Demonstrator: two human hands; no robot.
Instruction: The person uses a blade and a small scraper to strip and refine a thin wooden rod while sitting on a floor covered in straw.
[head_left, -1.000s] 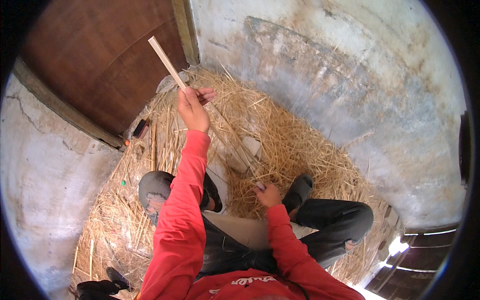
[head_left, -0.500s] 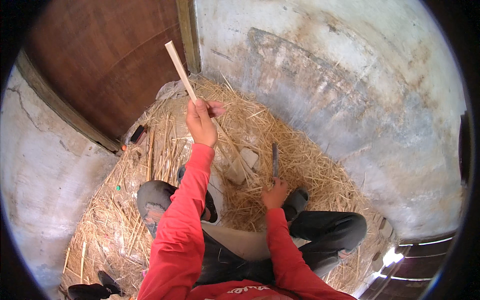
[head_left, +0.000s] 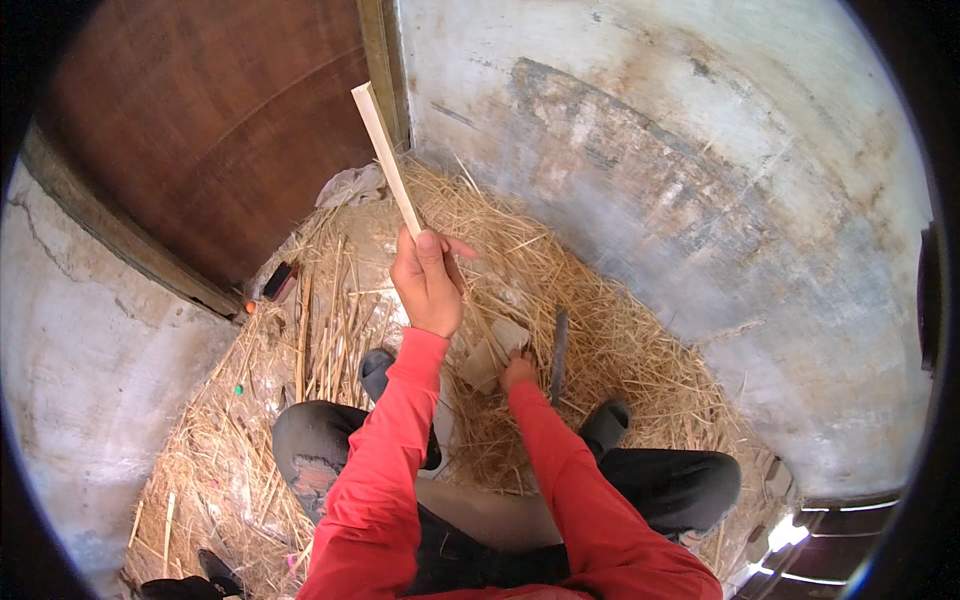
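My left hand (head_left: 428,283) is raised in front of me, closed round the lower end of a long, pale split strip of wood or bamboo (head_left: 388,155). The strip points up and a little left, and one finger sticks out to the right. Low over the straw, my right hand (head_left: 519,371) has its fingers bunched at the edge of a pale stone-like block (head_left: 510,335). What those fingers hold, if anything, is too small to make out. Just right of that hand, a long dark flat blade-like tool (head_left: 559,355) lies on the straw, apart from it.
Straw and shavings (head_left: 600,320) cover the floor between my legs and the walls. Longer strips (head_left: 304,335) lie at the left, near a dark brush-like object (head_left: 279,281). A brown door (head_left: 220,120) and a stained wall (head_left: 680,150) stand ahead.
My right hand has left the dark tool and moved left and forward to the pale block. My left hand, still gripping the strip, appears slightly lower and farther right.
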